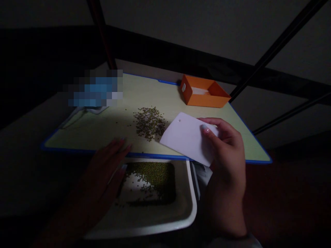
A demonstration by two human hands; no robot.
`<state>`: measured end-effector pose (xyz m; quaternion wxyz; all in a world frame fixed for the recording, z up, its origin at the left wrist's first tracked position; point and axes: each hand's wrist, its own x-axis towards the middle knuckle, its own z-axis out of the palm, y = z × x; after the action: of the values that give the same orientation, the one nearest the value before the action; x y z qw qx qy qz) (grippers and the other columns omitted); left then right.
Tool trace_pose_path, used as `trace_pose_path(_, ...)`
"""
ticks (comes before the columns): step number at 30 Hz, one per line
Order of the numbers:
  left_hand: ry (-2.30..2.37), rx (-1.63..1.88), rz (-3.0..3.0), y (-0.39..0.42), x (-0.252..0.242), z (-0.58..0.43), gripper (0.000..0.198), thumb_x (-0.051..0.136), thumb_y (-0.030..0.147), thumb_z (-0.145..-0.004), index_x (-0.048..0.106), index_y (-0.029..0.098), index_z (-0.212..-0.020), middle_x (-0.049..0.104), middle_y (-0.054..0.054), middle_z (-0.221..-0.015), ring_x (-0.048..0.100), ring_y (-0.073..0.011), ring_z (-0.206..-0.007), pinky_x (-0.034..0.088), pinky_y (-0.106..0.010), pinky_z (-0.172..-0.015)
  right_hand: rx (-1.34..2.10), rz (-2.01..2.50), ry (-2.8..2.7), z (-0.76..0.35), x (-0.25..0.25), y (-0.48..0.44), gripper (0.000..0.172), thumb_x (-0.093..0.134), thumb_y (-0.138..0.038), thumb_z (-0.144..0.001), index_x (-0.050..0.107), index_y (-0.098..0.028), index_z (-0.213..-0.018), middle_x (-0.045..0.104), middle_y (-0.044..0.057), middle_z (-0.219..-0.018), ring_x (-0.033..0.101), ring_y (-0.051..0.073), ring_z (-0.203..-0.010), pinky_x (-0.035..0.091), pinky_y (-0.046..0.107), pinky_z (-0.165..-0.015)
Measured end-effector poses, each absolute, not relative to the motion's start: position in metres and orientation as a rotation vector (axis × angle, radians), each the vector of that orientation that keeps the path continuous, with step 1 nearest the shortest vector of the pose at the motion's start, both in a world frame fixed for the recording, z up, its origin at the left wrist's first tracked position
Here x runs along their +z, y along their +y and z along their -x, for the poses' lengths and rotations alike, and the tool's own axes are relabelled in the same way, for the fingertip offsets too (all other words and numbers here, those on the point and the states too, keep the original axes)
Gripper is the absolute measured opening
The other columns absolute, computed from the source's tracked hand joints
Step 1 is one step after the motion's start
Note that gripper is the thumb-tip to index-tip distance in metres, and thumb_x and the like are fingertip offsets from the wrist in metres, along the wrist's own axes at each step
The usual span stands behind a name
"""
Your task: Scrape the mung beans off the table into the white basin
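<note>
A loose pile of small green beans [150, 123], looking like mung beans, lies on the pale blue-edged board [129, 91]. Between the thumb and fingers of my right hand [227, 148] is a white, flat scraper [190, 137] with a small hole near one corner. Its lower left corner comes close to the right side of the pile. My left hand [107, 168] reaches over the board's near edge with fingers stretched out, in shadow. Below that edge, a white basin [192, 206] holds more green beans [157, 172], with part of its bottom bare.
An orange open box [207, 101] with something pale inside stands at the board's back right. At the back left is a blurred blue item [98, 91], with a pale sheet-like thing under it. A few stray beans lie around the pile. The surroundings are dark.
</note>
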<state>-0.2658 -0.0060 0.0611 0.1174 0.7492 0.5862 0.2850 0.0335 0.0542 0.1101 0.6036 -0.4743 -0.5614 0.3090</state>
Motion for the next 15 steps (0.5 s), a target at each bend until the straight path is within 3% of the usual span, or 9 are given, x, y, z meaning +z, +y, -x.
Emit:
trace_pose_path(5, 1.689, 0.854, -2.068, -0.005, 0.070, 0.266, 0.041, 0.031, 0.048, -0.094, 0.045, 0.040, -0.132, 0.043, 0.006, -0.150, 0.034, -0.0146, -0.143, 0.021, -0.049, -0.127, 0.733, 1.071, -1.319, -0.037, 0.118, 0.053, 0.013, 0.070, -0.028, -0.081, 0.073, -0.026, -0.094, 0.075, 0.000, -0.096, 0.067, 0.018, -0.083, 0.052, 0.032, -0.067)
trace_pose_path(11, 1.668, 0.843, -2.044, -0.002, 0.074, 0.265, 0.056, 0.033, 0.059, -0.090, 0.048, 0.023, -0.130, 0.042, -0.009, -0.149, 0.033, -0.0246, -0.144, 0.022, -0.063, -0.123, 0.774, 0.976, -1.447, -0.032, 0.121, 0.059, 0.012, 0.067, -0.024, -0.083, 0.073, -0.026, -0.093, 0.077, -0.001, -0.098, 0.068, 0.018, -0.093, 0.052, 0.036, -0.085)
trace_pose_path(15, 1.681, 0.822, -2.079, -0.001, 0.074, 0.264, 0.058, 0.033, 0.061, -0.089, 0.048, 0.023, -0.130, 0.041, -0.010, -0.150, 0.031, -0.0259, -0.145, 0.020, -0.064, -0.123, 0.834, 0.873, -1.541, -0.019, 0.115, 0.065, 0.015, 0.066, -0.025, -0.084, 0.074, -0.027, -0.098, 0.077, 0.000, -0.103, 0.068, 0.018, -0.101, 0.051, 0.037, -0.093)
